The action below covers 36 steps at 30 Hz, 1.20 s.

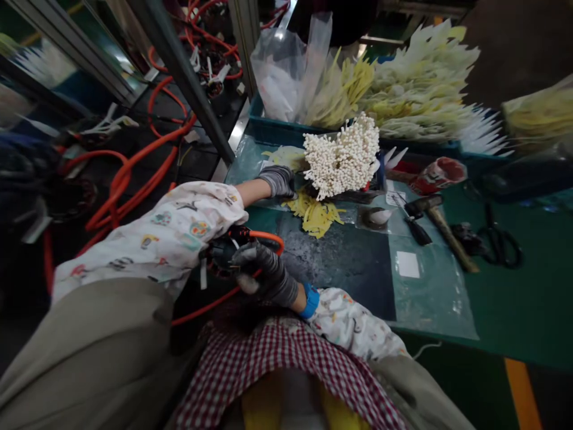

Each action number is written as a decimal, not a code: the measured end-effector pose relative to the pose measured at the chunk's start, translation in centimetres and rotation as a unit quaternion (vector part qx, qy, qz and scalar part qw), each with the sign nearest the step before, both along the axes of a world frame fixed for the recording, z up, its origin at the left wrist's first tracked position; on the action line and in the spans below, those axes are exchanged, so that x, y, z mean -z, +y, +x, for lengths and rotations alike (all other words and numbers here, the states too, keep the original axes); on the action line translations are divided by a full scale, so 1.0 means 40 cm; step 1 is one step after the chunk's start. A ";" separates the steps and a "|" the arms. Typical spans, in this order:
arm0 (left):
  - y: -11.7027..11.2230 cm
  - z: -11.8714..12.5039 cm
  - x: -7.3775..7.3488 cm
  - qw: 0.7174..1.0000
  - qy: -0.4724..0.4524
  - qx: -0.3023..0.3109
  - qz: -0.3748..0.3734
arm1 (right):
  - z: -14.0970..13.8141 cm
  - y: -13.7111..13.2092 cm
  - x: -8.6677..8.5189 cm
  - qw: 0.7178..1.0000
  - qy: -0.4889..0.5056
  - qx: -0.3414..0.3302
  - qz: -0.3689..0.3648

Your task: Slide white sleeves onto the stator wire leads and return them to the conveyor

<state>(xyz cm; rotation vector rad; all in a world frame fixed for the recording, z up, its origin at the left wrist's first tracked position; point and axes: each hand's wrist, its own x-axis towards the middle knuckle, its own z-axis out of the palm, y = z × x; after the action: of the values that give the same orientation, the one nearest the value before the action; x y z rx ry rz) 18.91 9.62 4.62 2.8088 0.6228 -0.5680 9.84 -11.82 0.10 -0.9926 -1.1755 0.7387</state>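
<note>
Black round part (219, 257) with an orange cable (268, 236) lies by the table's (501, 310) left edge, toward its near left corner. At it is the gloved right hand (266, 272), its fingers curled inward; whether they grip it, I cannot tell. Near the far left corner, the gloved left hand (278, 181) has its fingers partly bent beside yellow strips (317, 216); any hold is hidden. A white-tipped bundle (342, 158) stands just beyond the strips, toward the far edge.
</note>
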 end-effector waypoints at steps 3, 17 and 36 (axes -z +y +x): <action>0.002 0.019 0.012 0.999 -0.002 -0.025 -0.023 | -0.004 -0.001 0.001 1.000 -0.005 0.008 0.006; -0.081 -0.453 -0.162 0.891 -0.367 -0.241 -0.116 | 0.027 -0.019 0.017 0.992 0.058 0.115 -0.002; -0.364 -0.706 0.055 0.924 -0.372 -0.008 0.083 | 0.065 -0.026 0.013 0.992 -0.011 0.106 -0.073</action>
<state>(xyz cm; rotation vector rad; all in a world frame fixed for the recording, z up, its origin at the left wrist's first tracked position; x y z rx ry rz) -9.35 -4.92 2.43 2.8406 0.5324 0.5761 12.43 -12.88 -0.41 -1.2295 -1.0255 0.6509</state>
